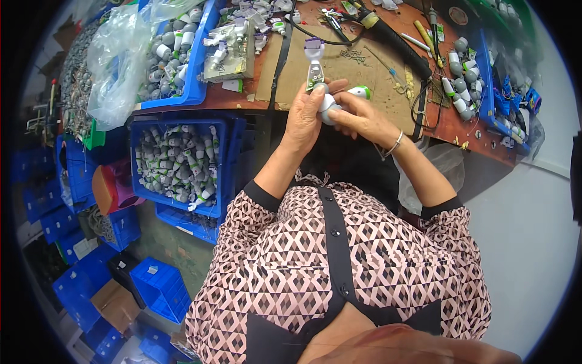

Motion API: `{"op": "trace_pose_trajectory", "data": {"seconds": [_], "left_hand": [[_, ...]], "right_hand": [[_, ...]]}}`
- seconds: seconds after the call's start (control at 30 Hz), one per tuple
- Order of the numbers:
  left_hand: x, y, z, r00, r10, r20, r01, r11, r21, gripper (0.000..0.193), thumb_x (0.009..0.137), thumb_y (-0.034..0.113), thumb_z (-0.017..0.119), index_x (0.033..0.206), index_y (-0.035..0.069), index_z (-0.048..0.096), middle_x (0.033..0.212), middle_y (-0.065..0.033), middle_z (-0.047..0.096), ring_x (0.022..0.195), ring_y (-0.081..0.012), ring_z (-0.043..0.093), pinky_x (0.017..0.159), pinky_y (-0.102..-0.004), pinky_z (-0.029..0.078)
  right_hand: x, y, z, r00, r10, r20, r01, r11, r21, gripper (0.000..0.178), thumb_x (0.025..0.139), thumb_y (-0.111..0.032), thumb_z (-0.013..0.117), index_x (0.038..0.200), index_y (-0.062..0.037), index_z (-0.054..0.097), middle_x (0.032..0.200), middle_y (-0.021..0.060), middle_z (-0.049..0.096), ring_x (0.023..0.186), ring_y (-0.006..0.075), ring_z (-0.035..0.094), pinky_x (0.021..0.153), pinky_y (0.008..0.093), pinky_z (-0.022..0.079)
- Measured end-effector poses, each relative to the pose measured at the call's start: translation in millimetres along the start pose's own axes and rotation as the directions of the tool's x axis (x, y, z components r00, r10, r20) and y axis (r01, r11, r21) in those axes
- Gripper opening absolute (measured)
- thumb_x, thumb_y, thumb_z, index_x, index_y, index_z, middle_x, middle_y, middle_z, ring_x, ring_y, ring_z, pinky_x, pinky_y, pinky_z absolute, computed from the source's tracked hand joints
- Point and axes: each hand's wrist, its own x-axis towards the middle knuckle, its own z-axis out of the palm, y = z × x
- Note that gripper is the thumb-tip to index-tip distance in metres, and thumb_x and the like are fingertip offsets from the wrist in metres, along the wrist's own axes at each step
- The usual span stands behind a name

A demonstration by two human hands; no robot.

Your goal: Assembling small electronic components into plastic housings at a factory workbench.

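One white-and-purple piece (pixel 314 54) stands in the grip of the left hand (pixel 302 118), at the front edge of the table (pixel 447 131); just beside it, the right hand (pixel 368 123) has its grip around a gray-and-white piece (pixel 327 102). Gray-and-white parts (pixel 177 162) fill a blue bin (pixel 222 164).

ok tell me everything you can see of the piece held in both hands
The piece looks like smooth plastic: rounded grey and white sections at the near end, then a whitish part with a purple tip, pointing away over the cardboard. The left hand and right hand grip it and hide some of it, so whether everything is joined is unclear.
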Motion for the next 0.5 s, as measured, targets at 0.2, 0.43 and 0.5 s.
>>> {"op": "trace_pose_trajectory", "data": {"seconds": [0.2,0.43,0.5], "left_hand": [[0,11,-14,0.990,-0.069,0.121,0.055,0.991,0.122,0.041,0.091,0.023,0.056,0.125,0.005,0.041,0.116,-0.0161,0.059,0.110,-0.0222,0.055,0.096,-0.0356,0.042],[-3,4,-7,0.993,0.054,0.105,-0.064,0.994,0.089,0.047,0.090,0.025,0.058,0.127,0.004,0.039,0.113,-0.0163,0.061,0.107,-0.0224,0.057,0.095,-0.0348,0.041],[-2,2,-8,0.995,0.053,0.090,-0.061,0.995,0.082,0.046,0.090,0.025,0.058,0.127,0.004,0.039,0.112,-0.0165,0.061,0.107,-0.0226,0.057,0.096,-0.0348,0.041]], "right_hand": [[-12,-3,-10,0.999,-0.041,-0.018,0.039,0.991,-0.129,0.033,0.092,-0.038,0.050,0.105,-0.0081,0.054,0.073,-0.0040,0.043,0.057,0.0042,0.036,0.048,0.0196,0.026],[-16,7,17,0.973,-0.163,-0.163,0.167,0.986,0.016,0.032,0.094,-0.036,0.050,0.109,-0.0080,0.054,0.070,-0.0059,0.043,0.054,0.0025,0.034,0.046,0.0180,0.025],[-14,10,25,0.977,-0.121,-0.174,0.141,0.984,0.107,0.034,0.094,-0.036,0.049,0.112,-0.0072,0.053,0.070,-0.0055,0.044,0.054,0.0028,0.035,0.046,0.0178,0.026]]}}
